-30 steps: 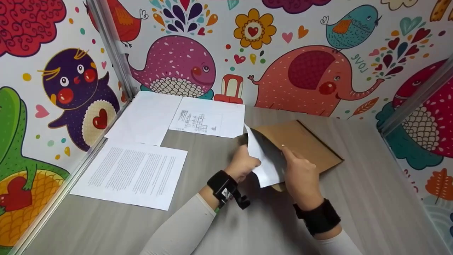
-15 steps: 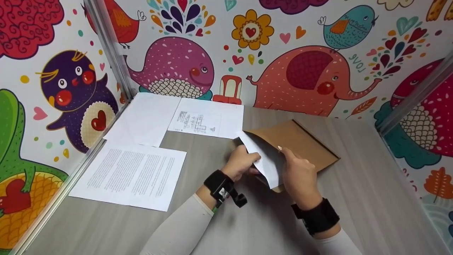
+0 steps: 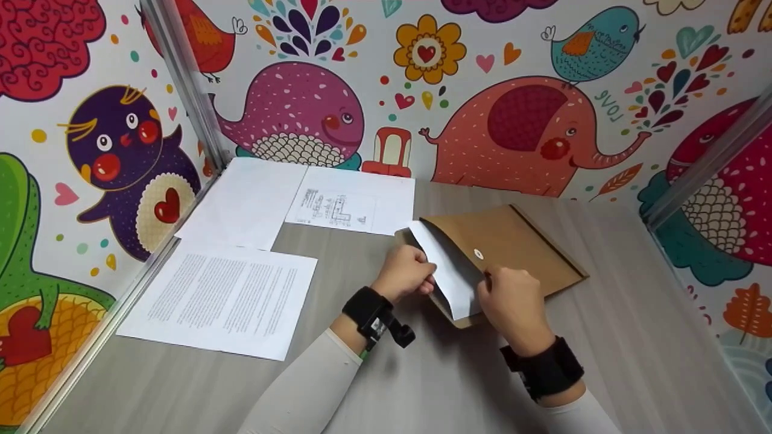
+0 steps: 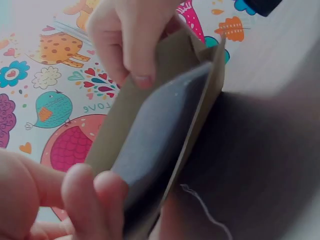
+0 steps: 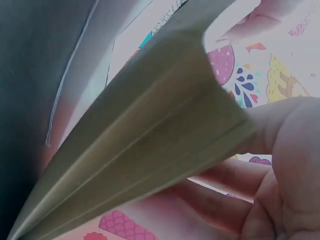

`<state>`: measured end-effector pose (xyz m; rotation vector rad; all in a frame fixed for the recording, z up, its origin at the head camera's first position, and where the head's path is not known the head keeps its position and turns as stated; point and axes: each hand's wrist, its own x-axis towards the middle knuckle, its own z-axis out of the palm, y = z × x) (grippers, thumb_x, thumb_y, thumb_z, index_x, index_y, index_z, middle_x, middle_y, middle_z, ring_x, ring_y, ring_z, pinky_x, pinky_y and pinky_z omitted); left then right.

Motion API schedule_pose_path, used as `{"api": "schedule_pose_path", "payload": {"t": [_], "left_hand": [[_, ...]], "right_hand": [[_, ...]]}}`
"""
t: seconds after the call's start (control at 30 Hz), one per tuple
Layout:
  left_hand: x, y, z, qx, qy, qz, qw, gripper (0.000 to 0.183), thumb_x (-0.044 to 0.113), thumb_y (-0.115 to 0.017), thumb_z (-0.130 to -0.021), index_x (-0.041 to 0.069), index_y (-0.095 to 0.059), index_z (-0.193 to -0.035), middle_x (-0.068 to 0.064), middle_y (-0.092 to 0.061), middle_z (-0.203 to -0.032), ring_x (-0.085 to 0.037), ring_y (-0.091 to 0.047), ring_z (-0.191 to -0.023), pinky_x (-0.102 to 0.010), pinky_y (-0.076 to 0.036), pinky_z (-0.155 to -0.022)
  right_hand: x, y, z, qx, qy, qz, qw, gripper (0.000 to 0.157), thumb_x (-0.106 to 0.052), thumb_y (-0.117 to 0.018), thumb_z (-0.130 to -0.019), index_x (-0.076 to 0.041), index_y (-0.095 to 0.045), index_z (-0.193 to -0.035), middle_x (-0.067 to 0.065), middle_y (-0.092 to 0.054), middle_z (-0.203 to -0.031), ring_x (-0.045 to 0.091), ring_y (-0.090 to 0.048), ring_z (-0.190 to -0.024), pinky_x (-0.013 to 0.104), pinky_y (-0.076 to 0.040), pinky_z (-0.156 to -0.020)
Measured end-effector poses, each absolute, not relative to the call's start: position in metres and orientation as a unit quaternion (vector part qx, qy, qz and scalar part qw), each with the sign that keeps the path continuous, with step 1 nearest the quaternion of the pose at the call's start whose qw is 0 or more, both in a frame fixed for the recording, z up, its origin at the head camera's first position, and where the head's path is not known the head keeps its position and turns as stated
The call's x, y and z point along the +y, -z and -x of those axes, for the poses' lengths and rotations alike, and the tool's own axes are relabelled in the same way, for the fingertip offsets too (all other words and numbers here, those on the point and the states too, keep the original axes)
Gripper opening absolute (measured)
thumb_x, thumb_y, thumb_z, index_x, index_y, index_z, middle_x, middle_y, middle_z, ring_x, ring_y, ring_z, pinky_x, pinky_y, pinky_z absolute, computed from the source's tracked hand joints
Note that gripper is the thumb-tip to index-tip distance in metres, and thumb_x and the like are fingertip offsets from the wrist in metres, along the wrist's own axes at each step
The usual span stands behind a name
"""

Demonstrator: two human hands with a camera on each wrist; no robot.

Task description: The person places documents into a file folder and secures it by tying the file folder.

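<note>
A brown paper envelope (image 3: 512, 241) with pleated sides and a white round button is held above the table, mouth toward me. Inside its mouth lies a white sheet of paper (image 3: 443, 268). My left hand (image 3: 403, 272) grips the lower wall at the left of the mouth, curled fingertips near the sheet. In the left wrist view, part of that hand (image 4: 90, 200) shows before the opening and a blurred patch behind the wall. My right hand (image 3: 512, 304) pinches the upper wall and lifts it; its thumb (image 4: 142, 80) reaches inside the mouth.
A printed text sheet (image 3: 223, 301) lies at the left of the table (image 3: 338, 367). Behind it are a blank sheet (image 3: 241, 202) and a sheet with a line drawing (image 3: 386, 205). A thin string (image 4: 205, 205) hangs from the envelope. Patterned walls (image 3: 386, 90) border the table.
The sheet has slid deeper into the envelope. My left hand has drawn slightly left and its thumb has bent in. The right index finger has curled back, uncovering the button.
</note>
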<state>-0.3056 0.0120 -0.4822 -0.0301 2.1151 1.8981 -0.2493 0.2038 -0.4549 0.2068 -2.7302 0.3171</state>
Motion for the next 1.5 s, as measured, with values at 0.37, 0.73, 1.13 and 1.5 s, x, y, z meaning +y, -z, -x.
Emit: {"api": "schedule_pose_path", "payload": {"t": [0.37,0.73,1.13,1.5], "left_hand": [[0.023,0.496,0.304,0.749,-0.653,0.01,0.112,0.014,0.005,-0.066,-0.09,0.003,-0.059,-0.077,-0.003,-0.06,-0.059,-0.008,-0.056,-0.042,-0.022,-0.051,-0.044],[0.035,0.5,0.298,0.783,-0.616,0.005,0.081,0.037,0.007,-0.071,-0.084,0.005,-0.054,-0.116,-0.002,-0.067,-0.075,-0.009,-0.058,-0.046,-0.023,-0.053,-0.047],[0.043,0.501,0.306,0.771,-0.632,0.011,0.076,0.037,0.0,-0.067,-0.084,0.004,-0.054,-0.118,-0.005,-0.069,-0.08,-0.009,-0.059,-0.047,-0.025,-0.056,-0.05],[0.059,0.505,0.317,0.778,-0.623,0.002,0.085,0.029,-0.001,-0.073,-0.081,0.004,-0.062,-0.108,-0.002,-0.069,-0.075,-0.012,-0.064,-0.051,-0.022,-0.052,-0.048]], "right_hand": [[0.198,0.457,0.249,-0.978,-0.125,-0.052,0.16,0.019,-0.009,-0.058,-0.083,-0.008,-0.052,-0.065,0.004,-0.05,-0.058,0.02,-0.048,-0.052,0.039,-0.043,-0.052],[0.2,0.46,0.253,-0.984,-0.112,-0.024,0.135,0.018,-0.014,-0.061,-0.083,0.004,-0.062,-0.08,0.026,-0.068,-0.077,0.043,-0.067,-0.069,0.053,-0.051,-0.06],[0.203,0.462,0.255,-0.98,-0.118,-0.035,0.153,0.023,-0.013,-0.062,-0.085,0.007,-0.062,-0.095,0.028,-0.068,-0.08,0.046,-0.066,-0.072,0.055,-0.052,-0.063],[0.197,0.466,0.254,-0.98,-0.124,-0.051,0.15,0.017,-0.013,-0.065,-0.084,0.003,-0.061,-0.09,0.021,-0.066,-0.074,0.038,-0.066,-0.066,0.05,-0.051,-0.059]]}}
